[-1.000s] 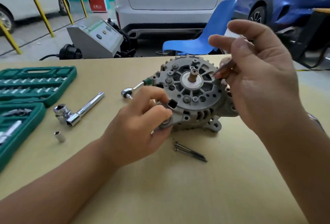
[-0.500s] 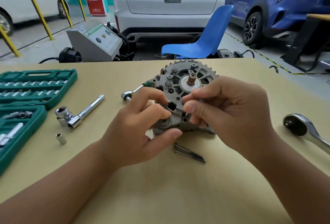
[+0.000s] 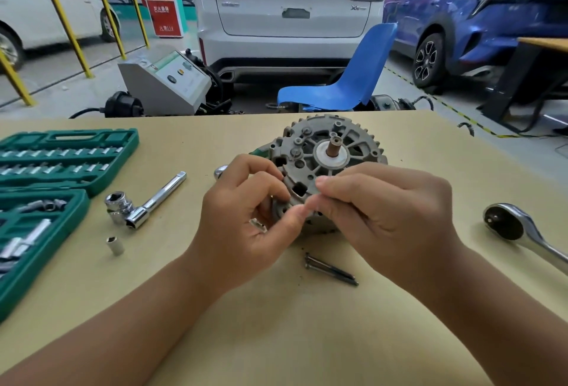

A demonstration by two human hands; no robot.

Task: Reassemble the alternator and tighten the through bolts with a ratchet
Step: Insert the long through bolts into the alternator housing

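The grey alternator lies on the tan table with its copper-coloured shaft end up. My left hand grips its near-left edge, fingers curled round a mounting lug. My right hand is at the near rim, where thumb and fingertips pinch a through bolt that the fingers mostly hide. Two dark through bolts lie side by side just in front of the alternator. A large chrome ratchet lies at the right. A small ratchet's head peeks out behind my left hand.
An open green socket case fills the left side. Beside it lie a chrome extension bar with a socket and a loose small socket. Beyond the table's far edge stand a blue chair, a grey machine and parked cars.
My right hand came down from above the alternator's right side to its near rim, next to my left hand, and now pinches there. The left hand kept its grip.
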